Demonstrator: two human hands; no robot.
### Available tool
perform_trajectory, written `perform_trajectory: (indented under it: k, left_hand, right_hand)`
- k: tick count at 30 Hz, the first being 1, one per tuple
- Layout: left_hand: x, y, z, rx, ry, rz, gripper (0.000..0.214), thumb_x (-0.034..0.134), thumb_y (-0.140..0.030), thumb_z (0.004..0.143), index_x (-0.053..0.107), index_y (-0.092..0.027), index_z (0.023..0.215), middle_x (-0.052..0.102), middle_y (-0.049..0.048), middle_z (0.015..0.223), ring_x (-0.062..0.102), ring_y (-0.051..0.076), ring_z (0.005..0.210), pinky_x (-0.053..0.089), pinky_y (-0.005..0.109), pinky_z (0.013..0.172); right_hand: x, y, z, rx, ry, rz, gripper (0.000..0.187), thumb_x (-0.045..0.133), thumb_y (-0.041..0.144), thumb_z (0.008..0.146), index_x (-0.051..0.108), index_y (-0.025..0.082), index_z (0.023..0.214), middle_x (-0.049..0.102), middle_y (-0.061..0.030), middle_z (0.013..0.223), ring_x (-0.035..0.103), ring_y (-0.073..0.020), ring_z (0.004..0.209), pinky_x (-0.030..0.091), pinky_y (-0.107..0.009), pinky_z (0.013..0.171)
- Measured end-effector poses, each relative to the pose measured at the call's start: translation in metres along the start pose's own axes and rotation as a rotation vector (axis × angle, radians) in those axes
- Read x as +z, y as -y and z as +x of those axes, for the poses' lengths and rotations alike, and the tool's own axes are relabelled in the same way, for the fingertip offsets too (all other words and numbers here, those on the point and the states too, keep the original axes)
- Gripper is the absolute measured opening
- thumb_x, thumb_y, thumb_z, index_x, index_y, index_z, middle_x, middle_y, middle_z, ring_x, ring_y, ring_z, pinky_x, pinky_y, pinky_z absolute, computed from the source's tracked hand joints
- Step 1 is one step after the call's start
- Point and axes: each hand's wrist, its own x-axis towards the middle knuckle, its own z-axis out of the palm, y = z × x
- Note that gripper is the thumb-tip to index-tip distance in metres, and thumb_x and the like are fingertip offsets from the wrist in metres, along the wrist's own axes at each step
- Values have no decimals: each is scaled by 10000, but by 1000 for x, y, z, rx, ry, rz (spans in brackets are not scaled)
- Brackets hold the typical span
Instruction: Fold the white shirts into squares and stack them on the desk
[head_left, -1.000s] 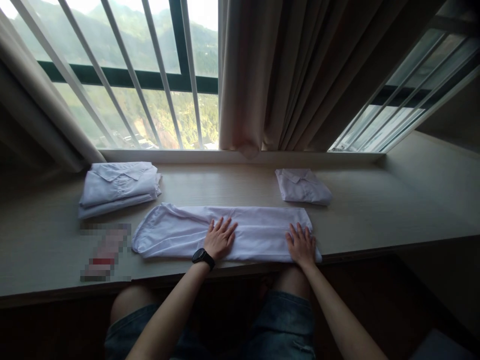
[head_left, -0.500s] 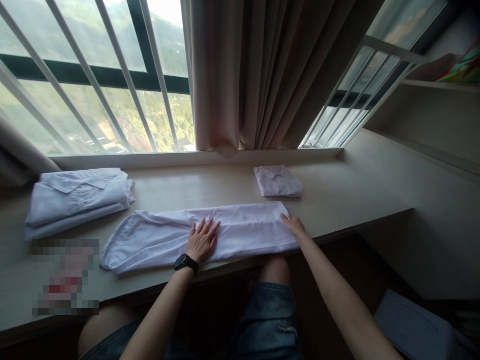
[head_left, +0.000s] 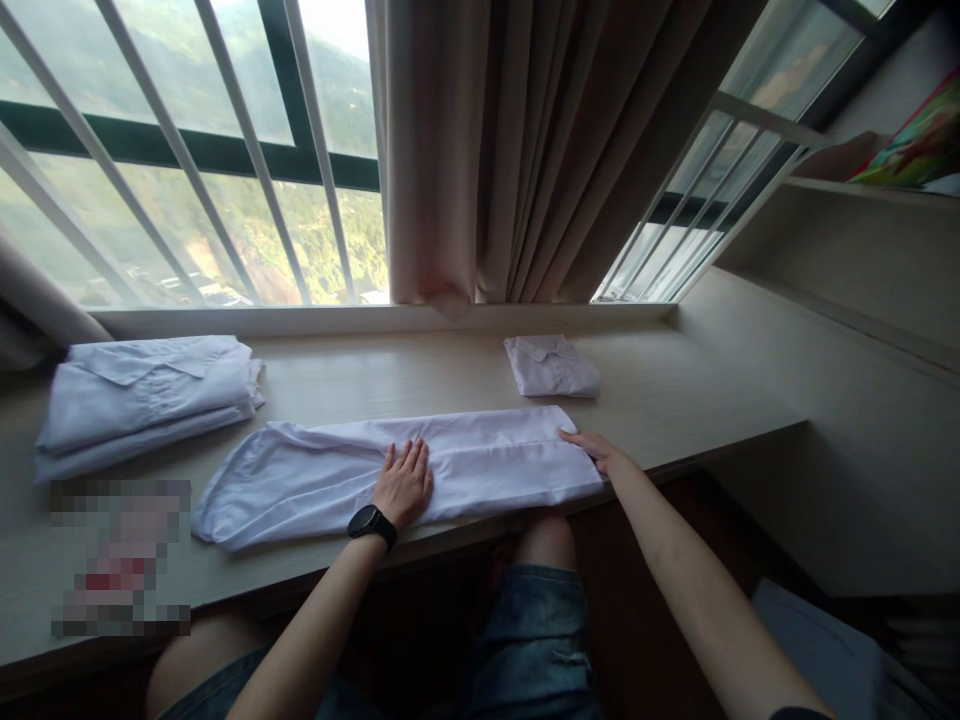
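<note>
A long white garment (head_left: pixel 495 465), folded into a strip, lies along the desk's front edge. Its right part is fairly smooth, while the left end is loose and wrinkled. My left hand (head_left: pixel 405 482), with a black watch (head_left: pixel 372 524) on the wrist, rests flat on the middle of the cloth, fingers stretched out. At the right end, my right hand (head_left: pixel 596 448) grips the garment's edge, its index finger lying on top and some other fingers tucked out of sight. Behind the strip sits a small folded white shirt (head_left: pixel 553 366), collar up.
A thicker pile of folded white clothing (head_left: pixel 150 400) with a collar on top lies at the desk's (head_left: pixel 720 400) left. In front of it is a pixelated item (head_left: pixel 120 560). A curtain (head_left: pixel 435 150) and barred windows stand behind; a shelf unit (head_left: pixel 847 330) bounds the right.
My right hand has shifted slightly along the garment's right edge, and the left fingers have drawn closer together. The view has turned a little to the right. The garment has stayed in place.
</note>
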Motion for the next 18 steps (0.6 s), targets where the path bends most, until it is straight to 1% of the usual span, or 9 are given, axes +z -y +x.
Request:
perform_trajectory:
  k: [2, 4, 6, 8, 10, 11, 13, 15, 18]
  left_hand:
    - [2, -4, 2, -63, 16, 6, 552, 317, -345, 999, 492, -81, 1451, 433, 167, 1532, 360, 311, 1450, 131, 533, 1231]
    - [4, -8, 3, -140, 21, 0, 558, 293, -356, 1008, 493, -82, 1451, 432, 157, 1535, 358, 314, 1450, 169, 535, 1220]
    - [7, -10, 3, -172, 3, -14, 566, 264, -358, 1017, 469, -92, 1472, 410, 140, 1552, 338, 311, 1461, 179, 533, 1217]
    - [10, -11, 2, -167, -23, -25, 569, 257, -350, 1018, 440, -100, 1495, 387, 138, 1566, 307, 312, 1476, 156, 538, 1222]
    - [11, -11, 0, -164, -30, -33, 571, 264, -346, 1015, 424, -106, 1508, 380, 146, 1569, 289, 318, 1483, 138, 547, 1223]
    - [12, -12, -1, -166, -29, -36, 573, 265, -347, 1013, 421, -107, 1510, 379, 149, 1569, 286, 320, 1484, 134, 550, 1223]
    - [11, -12, -2, -166, -29, -38, 578, 263, -352, 1014, 421, -100, 1510, 376, 151, 1571, 285, 324, 1483, 128, 551, 1225]
    - [9, -13, -2, -169, -34, -38, 574, 272, -355, 1017, 429, -94, 1503, 372, 151, 1574, 284, 326, 1482, 121, 549, 1227]
    - [4, -14, -3, -159, -14, -48, 528, 368, -346, 1008, 463, -129, 1481, 380, 163, 1568, 286, 338, 1476, 142, 569, 1218]
  right_hand:
    - [-2, 9, -3, -9, 34, 59, 314, 718, 374, 851, 679, 90, 981, 747, -155, 870, 710, -225, 747, 584, -342, 700]
    - [-1, 22, -9, -99, 6, 68, 292, 711, 364, 856, 677, 104, 984, 745, -139, 871, 694, -204, 722, 574, -315, 669]
    - [2, 42, -19, -204, -24, 42, 298, 735, 371, 829, 681, 103, 947, 734, -123, 835, 667, -182, 676, 549, -280, 611]
    - [12, 67, -35, -317, -48, -19, 325, 766, 399, 786, 682, 102, 888, 714, -94, 780, 628, -152, 626, 507, -238, 549]
    - [32, 94, -57, -447, -60, -100, 350, 778, 430, 756, 675, 106, 839, 688, -61, 739, 591, -126, 596, 461, -205, 509]
    - [46, 107, -69, -513, -65, -151, 354, 775, 438, 751, 669, 108, 824, 676, -48, 724, 577, -117, 588, 441, -193, 495]
    - [83, 131, -93, -618, -59, -259, 333, 746, 426, 772, 662, 110, 833, 658, -33, 706, 557, -106, 568, 417, -186, 485]
    - [130, 149, -114, -680, -43, -390, 301, 688, 407, 819, 660, 109, 847, 652, -35, 699, 571, -109, 567, 425, -192, 513]
    - [209, 160, -129, -793, -89, -620, 256, 629, 372, 851, 677, 127, 800, 676, -53, 732, 638, -149, 697, 472, -213, 649]
